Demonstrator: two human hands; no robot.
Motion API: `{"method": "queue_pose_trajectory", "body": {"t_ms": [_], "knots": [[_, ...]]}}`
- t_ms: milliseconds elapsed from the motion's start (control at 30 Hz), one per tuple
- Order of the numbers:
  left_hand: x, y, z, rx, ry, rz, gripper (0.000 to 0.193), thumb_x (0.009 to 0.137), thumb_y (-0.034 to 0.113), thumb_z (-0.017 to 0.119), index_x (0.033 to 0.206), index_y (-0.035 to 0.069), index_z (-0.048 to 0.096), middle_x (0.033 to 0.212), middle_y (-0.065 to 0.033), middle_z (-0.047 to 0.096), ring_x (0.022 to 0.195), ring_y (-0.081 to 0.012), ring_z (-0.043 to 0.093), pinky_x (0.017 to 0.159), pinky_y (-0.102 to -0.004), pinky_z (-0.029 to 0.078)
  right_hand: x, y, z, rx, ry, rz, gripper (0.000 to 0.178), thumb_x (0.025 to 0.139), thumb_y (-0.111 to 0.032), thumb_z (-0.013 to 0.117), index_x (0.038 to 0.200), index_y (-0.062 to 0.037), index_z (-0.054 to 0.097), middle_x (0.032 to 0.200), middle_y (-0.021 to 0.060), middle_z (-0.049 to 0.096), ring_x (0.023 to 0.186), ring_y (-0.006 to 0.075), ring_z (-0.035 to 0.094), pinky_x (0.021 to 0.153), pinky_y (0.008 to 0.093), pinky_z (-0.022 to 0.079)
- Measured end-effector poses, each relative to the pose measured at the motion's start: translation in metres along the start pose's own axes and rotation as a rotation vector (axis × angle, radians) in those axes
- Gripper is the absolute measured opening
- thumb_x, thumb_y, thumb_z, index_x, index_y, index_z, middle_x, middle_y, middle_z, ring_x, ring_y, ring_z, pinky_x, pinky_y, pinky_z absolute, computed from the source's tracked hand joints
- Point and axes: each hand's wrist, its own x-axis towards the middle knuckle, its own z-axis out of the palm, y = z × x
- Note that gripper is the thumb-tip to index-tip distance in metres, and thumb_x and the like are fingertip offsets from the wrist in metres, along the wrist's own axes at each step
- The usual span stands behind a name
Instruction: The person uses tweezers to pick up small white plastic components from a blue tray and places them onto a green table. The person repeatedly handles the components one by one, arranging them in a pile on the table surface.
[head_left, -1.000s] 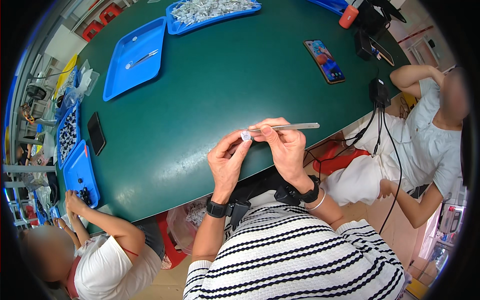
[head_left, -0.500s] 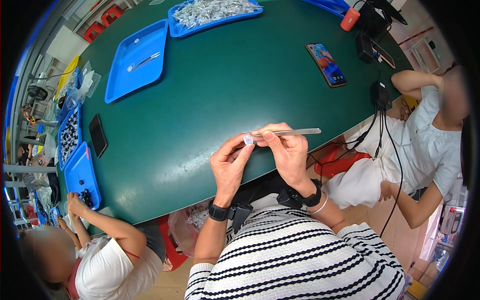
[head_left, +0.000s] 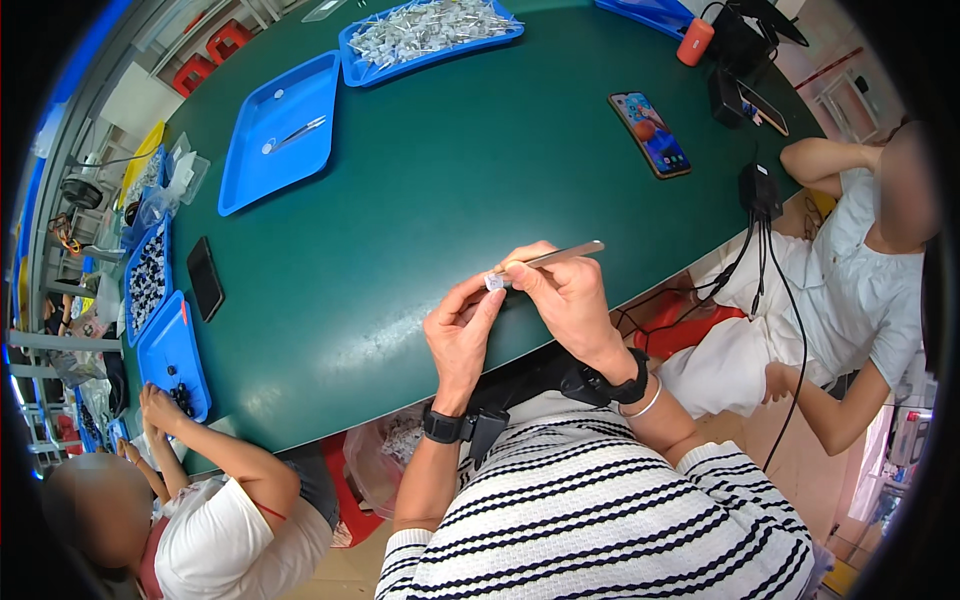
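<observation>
The left hand (head_left: pixel 458 335) pinches a small white piece (head_left: pixel 494 282) between thumb and fingers, just above the near side of the table (head_left: pixel 440 180). The right hand's (head_left: pixel 565 300) fingers are closed on metal tweezers (head_left: pixel 568 252), the tip end beside the piece; I can't tell whether they touch. Farther out, a lit phone (head_left: pixel 652 140) lies to the right. Ahead on the left, a blue tray (head_left: pixel 297 168) carries other tweezers (head_left: pixel 311 125); just beside it, another tray (head_left: pixel 400 75) is heaped with white parts (head_left: pixel 430 28).
</observation>
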Motion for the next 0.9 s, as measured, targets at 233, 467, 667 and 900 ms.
{"method": "queue_pose_trajectory", "body": {"t_ms": [233, 467, 667, 900], "knots": [[0.000, 0.002, 0.001, -0.013, -0.043, 0.009, 0.023, 0.087, 0.005, 0.063, 0.109, -0.004, 0.062, 0.101, -0.0113, 0.066, 0.086, -0.0165, 0.064, 0.079, -0.0283, 0.053, -0.009, 0.001, 0.007, 0.213, 0.129, 0.049, 0.018, 0.090, -0.010, 0.061, 0.084, 0.0058, 0.065, 0.080, 0.0058, 0.067, 0.064, 0.0096, 0.059, 0.056, 0.0234, 0.047], [0.001, -0.001, 0.001, -0.009, -0.035, 0.025, 0.023, 0.086, 0.003, 0.064, 0.108, -0.003, 0.063, 0.101, -0.0106, 0.066, 0.087, -0.0155, 0.064, 0.079, -0.0282, 0.053, -0.008, 0.005, 0.009, 0.208, 0.120, 0.066, 0.017, 0.090, -0.011, 0.061, 0.086, 0.0048, 0.065, 0.080, 0.0055, 0.067, 0.063, 0.0097, 0.059, 0.055, 0.0233, 0.047], [0.001, 0.000, 0.000, -0.012, -0.034, 0.004, 0.025, 0.083, -0.002, 0.066, 0.108, -0.003, 0.064, 0.099, -0.0090, 0.066, 0.090, -0.0144, 0.064, 0.080, -0.0244, 0.052, -0.008, 0.005, 0.011, 0.238, 0.140, 0.047, 0.016, 0.090, -0.009, 0.061, 0.085, 0.0051, 0.065, 0.080, 0.0058, 0.067, 0.063, 0.0098, 0.058, 0.055, 0.0235, 0.047], [0.001, 0.001, 0.001, 0.007, -0.037, 0.009, 0.023, 0.086, 0.005, 0.065, 0.108, -0.003, 0.063, 0.099, -0.0100, 0.067, 0.086, -0.0155, 0.064, 0.079, -0.0274, 0.053, -0.008, 0.004, 0.010, 0.194, 0.122, 0.022, 0.015, 0.090, -0.007, 0.060, 0.084, 0.0058, 0.065, 0.081, 0.0060, 0.067, 0.062, 0.0106, 0.058, 0.055, 0.0239, 0.048]]}}
